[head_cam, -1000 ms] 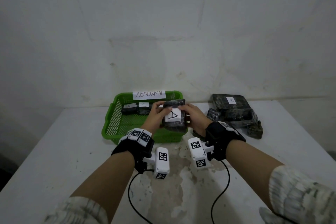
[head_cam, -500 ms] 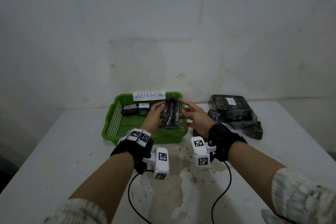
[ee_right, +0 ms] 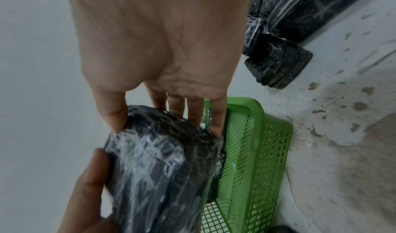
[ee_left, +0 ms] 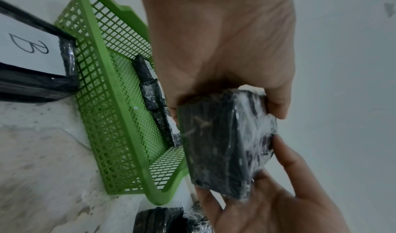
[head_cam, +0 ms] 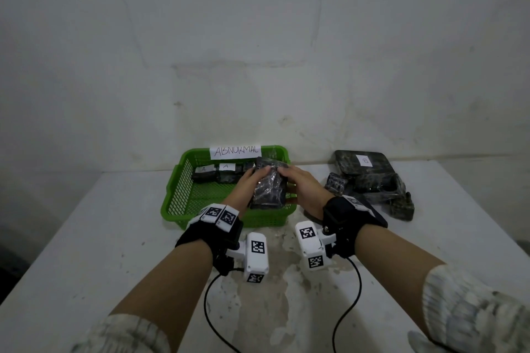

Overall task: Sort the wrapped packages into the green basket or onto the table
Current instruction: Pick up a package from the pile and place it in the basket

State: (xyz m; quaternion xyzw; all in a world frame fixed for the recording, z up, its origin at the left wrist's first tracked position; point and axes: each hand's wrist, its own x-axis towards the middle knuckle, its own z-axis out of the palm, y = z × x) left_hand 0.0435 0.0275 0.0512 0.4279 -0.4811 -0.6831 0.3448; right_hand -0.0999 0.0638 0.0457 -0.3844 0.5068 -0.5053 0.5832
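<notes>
While I hold the wrapped package [head_cam: 268, 190] between both palms, my left hand [head_cam: 243, 185] grips its left face, thumb curled over the far top edge and fingers hidden behind it. My right hand [head_cam: 301, 189] clasps the opposite side: the right wrist view shows the thumb [ee_right: 112, 113] pressed on the upper corner and four fingers [ee_right: 196, 108] running down the far face. So neither hand is spread or idle; both are closed around the same package.

The relation that matters is this: the package hangs directly over the right, near part of the green basket [head_cam: 183, 180], not touching the mesh floor as far as I can tell. Its long axis runs near to far, with a broad film-covered face turned up toward the head camera. Both hands sit equally close, one on each long side, forearms converging from the near edge of the table [head_cam: 86, 223].

Against the basket's far wall lie smaller wrapped packages [head_cam: 218, 173], below the paper sign [head_cam: 235, 152]. To the right of the basket, on the table, rests the pile of other wrapped packages [head_cam: 370, 180], the largest bearing a white label.

I judge the coming move to be a short lowering into the open mesh floor.
</notes>
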